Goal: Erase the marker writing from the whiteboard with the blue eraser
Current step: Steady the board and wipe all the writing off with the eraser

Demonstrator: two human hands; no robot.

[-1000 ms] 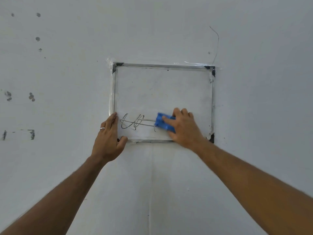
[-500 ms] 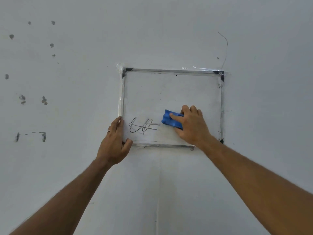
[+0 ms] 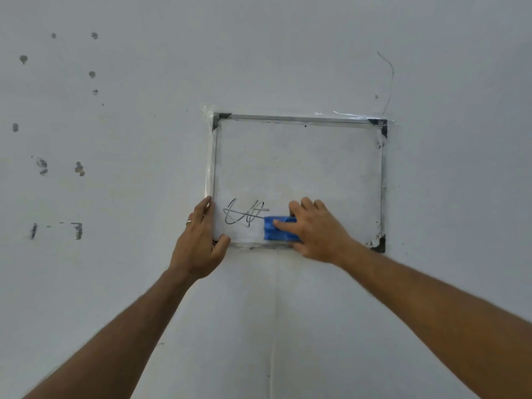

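Observation:
A small metal-framed whiteboard is taped flat against a pale wall. Black marker writing remains in its lower left part. My right hand presses the blue eraser onto the board near the bottom edge, just right of the writing and touching its last stroke. My left hand grips the board's lower left corner, thumb on the bottom frame, a ring on one finger. The rest of the board surface shows only faint grey smudges.
The pale wall carries dark chips and marks at the left. Clear tape holds the board's top corners. A thin wire hangs above the top right corner. A vertical seam runs below the board.
My right hand moved the eraser down and slightly left, from mid-height of the writing to the board's bottom edge. The left hand kept its grip on the corner. The camera view shifted.

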